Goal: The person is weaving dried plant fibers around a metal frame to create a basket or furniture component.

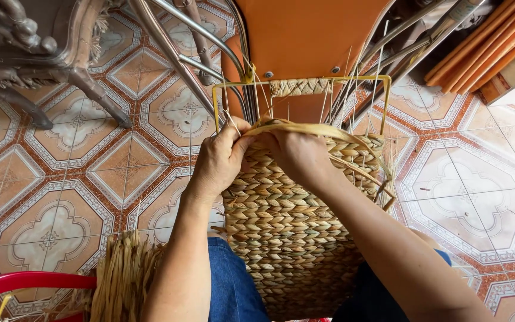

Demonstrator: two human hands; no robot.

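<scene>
A half-woven straw basket (pixel 293 220) rests on my lap, its braided rows running up to a yellow wire frame (pixel 382 101). My left hand (pixel 219 158) pinches a flat straw strand (pixel 305 128) at the top left edge of the weave. My right hand (pixel 296 155) grips the same strand just beside it, pressing it against the upper row. The strand arcs right over the basket's rim. Thin upright stakes stick up inside the frame.
A bundle of loose straw (pixel 123 277) lies at my left knee beside a red plastic rim (pixel 25 281). An orange chair (pixel 305 36) with metal legs stands ahead. A carved wooden furniture leg (pixel 61 53) is at top left. Patterned floor tiles (pixel 78 173) surround me.
</scene>
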